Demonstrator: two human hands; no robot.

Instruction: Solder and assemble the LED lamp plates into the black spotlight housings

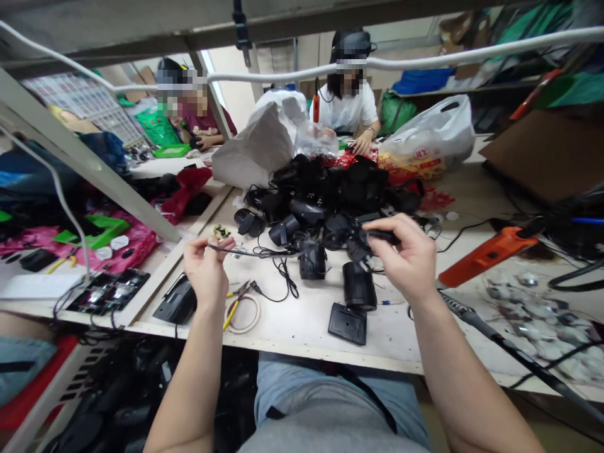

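Observation:
My left hand [206, 269] is raised over the workbench [302, 327], its fingers pinched on a thin black cable [245, 253] that runs right toward the pile. My right hand [404, 255] is closed on a small black part [383, 236] at the cable's other side. Under my hands lie black camera housings [359, 284], a square black base plate [348, 323], yellow-handled pliers [234, 305] and a roll of tape [245, 313]. A heap of black camera bodies and wires [330, 195] is piled just beyond.
An orange-handled tool [486, 255] lies at the right, with a tray of small silver parts [533, 308] near it. White plastic bags [431, 135] stand behind the heap. Two people sit across at the far benches. A slanted metal frame post [89, 167] divides off the left bench.

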